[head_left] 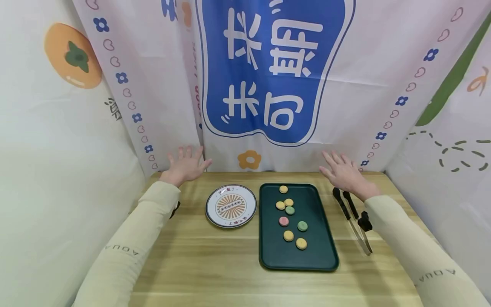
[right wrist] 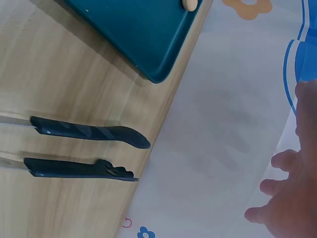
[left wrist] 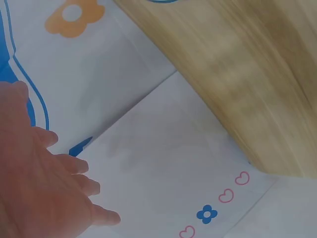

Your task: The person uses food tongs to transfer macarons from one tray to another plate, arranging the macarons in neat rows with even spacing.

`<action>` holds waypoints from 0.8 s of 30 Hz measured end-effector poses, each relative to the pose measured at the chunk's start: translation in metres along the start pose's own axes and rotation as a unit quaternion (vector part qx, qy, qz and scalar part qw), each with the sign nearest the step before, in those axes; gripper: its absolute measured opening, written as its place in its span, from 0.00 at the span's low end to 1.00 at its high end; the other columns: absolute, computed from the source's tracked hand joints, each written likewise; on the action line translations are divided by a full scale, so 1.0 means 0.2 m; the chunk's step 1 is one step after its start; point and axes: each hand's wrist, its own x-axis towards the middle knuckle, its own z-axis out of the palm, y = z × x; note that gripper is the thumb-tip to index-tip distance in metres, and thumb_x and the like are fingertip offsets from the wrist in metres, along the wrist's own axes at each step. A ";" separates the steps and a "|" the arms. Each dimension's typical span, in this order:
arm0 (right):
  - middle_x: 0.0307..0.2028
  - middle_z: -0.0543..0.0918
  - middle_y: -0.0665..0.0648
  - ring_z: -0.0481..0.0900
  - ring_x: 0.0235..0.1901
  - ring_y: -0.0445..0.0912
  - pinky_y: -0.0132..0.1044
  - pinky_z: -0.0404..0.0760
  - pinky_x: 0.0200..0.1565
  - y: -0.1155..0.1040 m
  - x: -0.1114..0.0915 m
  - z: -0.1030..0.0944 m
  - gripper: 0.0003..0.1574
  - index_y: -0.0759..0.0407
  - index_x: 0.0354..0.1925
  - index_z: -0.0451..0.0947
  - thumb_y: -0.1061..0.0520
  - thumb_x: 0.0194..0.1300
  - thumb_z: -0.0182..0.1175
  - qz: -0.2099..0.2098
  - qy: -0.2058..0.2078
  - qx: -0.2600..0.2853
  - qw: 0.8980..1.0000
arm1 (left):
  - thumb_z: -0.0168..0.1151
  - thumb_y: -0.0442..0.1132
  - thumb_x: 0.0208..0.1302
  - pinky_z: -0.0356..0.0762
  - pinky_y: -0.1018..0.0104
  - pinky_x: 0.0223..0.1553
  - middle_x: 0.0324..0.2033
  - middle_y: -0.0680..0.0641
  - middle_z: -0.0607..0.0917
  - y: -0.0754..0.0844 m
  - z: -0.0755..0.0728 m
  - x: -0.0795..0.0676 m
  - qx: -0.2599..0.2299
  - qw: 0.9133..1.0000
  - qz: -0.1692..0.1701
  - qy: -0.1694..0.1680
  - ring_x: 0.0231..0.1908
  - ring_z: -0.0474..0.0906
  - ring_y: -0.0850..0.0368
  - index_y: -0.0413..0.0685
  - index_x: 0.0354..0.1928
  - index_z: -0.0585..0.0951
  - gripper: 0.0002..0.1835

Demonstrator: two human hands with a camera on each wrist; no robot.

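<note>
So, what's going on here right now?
A person's left hand and right hand are both open, holding nothing. Eight macarons lie on the dark green tray. The plate sits left of it and the tongs lie to its right, on the wooden table.

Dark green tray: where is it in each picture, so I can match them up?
Head: dark green tray in the lower half, right of centre.
Left wrist: not in it.
Right wrist: tray at the top, cut off by the edge.
Shared landmark: the orange printed flower, in all three.
</note>
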 end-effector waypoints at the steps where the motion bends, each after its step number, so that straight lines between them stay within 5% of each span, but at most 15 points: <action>1: 0.71 0.43 0.67 0.38 0.67 0.70 0.73 0.39 0.59 0.00 0.00 0.00 0.43 0.44 0.73 0.33 0.31 0.69 0.32 -0.002 0.003 0.002 1.000 | 0.26 0.71 0.63 0.19 0.26 0.55 0.70 0.33 0.36 0.00 0.00 0.00 -0.003 1.000 -0.001 0.000 0.67 0.24 0.31 0.51 0.73 0.40 0.45; 24: 0.72 0.44 0.65 0.42 0.68 0.67 0.68 0.42 0.62 -0.04 -0.12 0.10 0.44 0.47 0.73 0.34 0.35 0.70 0.38 -0.028 0.052 0.073 0.996 | 0.23 0.73 0.61 0.22 0.27 0.57 0.71 0.37 0.34 0.01 0.13 -0.05 -0.053 0.998 0.017 0.007 0.68 0.25 0.33 0.54 0.73 0.38 0.45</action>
